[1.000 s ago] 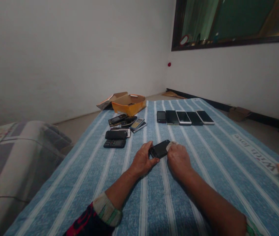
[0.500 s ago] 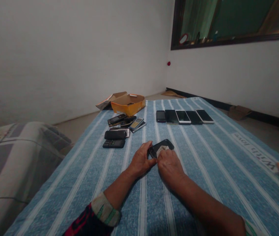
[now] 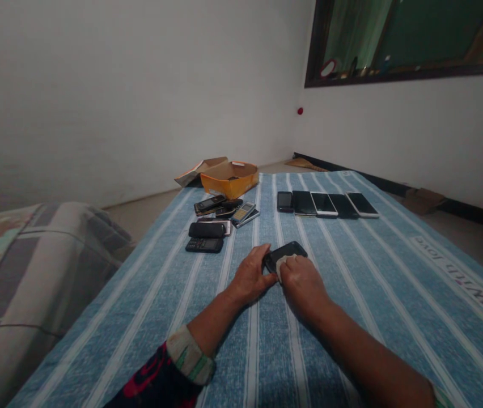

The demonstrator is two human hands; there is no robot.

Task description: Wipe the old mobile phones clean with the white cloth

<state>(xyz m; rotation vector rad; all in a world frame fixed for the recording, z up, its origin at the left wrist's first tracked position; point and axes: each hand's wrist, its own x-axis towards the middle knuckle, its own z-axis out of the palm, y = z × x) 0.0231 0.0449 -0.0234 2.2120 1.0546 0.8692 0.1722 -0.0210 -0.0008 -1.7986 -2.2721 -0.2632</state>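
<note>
A dark mobile phone (image 3: 290,249) lies slantwise on the striped cloth in front of me. My left hand (image 3: 252,276) grips its near left end between thumb and fingers. Bunched in my right hand (image 3: 303,283) is a whitish cloth (image 3: 282,265), pressed against the phone's face. The fingers of that hand are curled and cover part of the phone. Left of my hands sit a black keypad phone (image 3: 204,245) and, just behind it, a black case-like object (image 3: 206,229).
Several phones lie in a row, among them a white-framed phone (image 3: 324,204). Behind a loose pile with a silver keypad phone (image 3: 244,213) stands an open orange box (image 3: 229,184). The blue striped tablecloth (image 3: 207,306) covers the table; a grey-striped covered surface (image 3: 50,266) is at left.
The whole view has shifted slightly, so things appear farther right. My left hand still grips the phone, and my right hand with the cloth has barely moved on it.
</note>
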